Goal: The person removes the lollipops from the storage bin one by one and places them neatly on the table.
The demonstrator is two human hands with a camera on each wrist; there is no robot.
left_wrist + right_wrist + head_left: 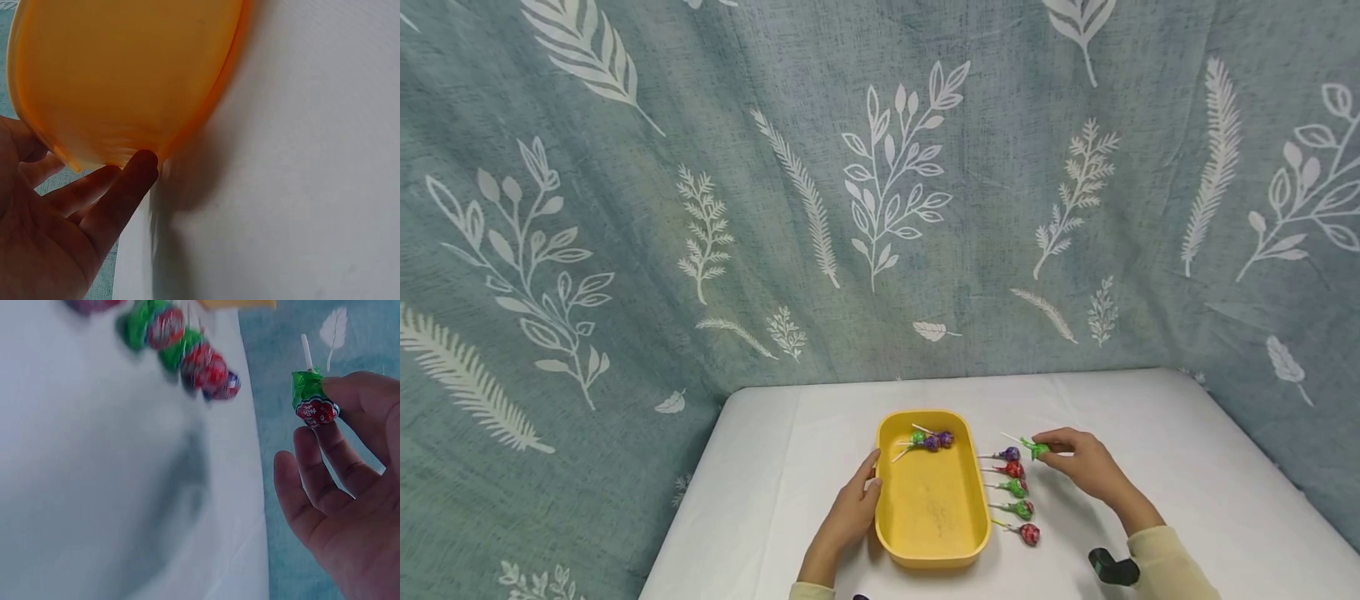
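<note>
Plastic, smooth and yellow, the oblong tray (932,508) with rounded corners sits on a white cloth-covered table (1150,467). The left hand (850,512) rests against the tray's left wall with fingers (119,194) straight, grasping nothing. Just right of the tray, the right hand (1086,462) pinches a green foil-wrapped lollipop (312,400) by its round head, white stick pointing away. Between that hand and the tray lies a row of five wrapped lollipops (1017,492), purple, red and green, sticks toward the tray. Inside the tray's far end lie three more lollipops (931,440), touching one another.
</note>
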